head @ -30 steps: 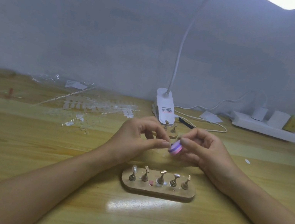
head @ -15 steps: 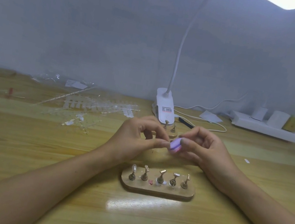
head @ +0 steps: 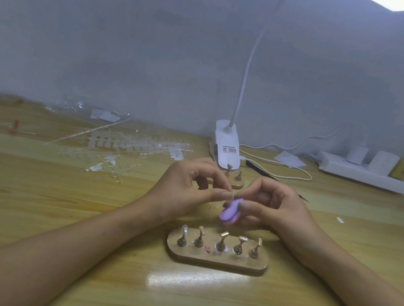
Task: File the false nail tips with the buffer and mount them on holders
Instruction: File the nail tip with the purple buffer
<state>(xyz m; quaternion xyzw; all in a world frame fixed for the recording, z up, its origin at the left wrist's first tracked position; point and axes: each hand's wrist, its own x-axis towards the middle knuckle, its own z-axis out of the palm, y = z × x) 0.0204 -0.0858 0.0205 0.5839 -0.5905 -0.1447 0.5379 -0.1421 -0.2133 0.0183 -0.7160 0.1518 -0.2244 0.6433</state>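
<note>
Starting at the left rear of the bench (head: pixel 26 203), what is out?

Clear plastic strips of false nail tips (head: pixel 127 144), scattered loose near the back edge, well apart from the work.

And the left hand (head: pixel 186 190)?

Raised over the middle of the bench, thumb and forefinger curled and pinched tight together. I judge they hold a clear false nail tip, but it is too small and glassy to make out.

Where is the buffer?

The small purple-and-pink oval foam buffer (head: pixel 230 211) sits right against that pinch. The right hand (head: pixel 274 210) grips it between thumb and forefinger, the other fingers curled behind.

The holders?

An oval wooden base with five little metal pegs (head: pixel 216 258) stands towards the near edge, just below the buffer. The leftmost peg (head: pixel 184 230) seems to carry a pale tip; the others I cannot tell.

What could go wrong?

Only two fingertips hold the tip, so a hard or crooked stroke could flick it out, and a clear tip on pale wood would be hard to find. The buffer also hangs close over the pegs; a dropped wrist could knock them or shift the base.

Anything far right?

A white power strip (head: pixel 365 175) at the back edge, out of the way.
</note>
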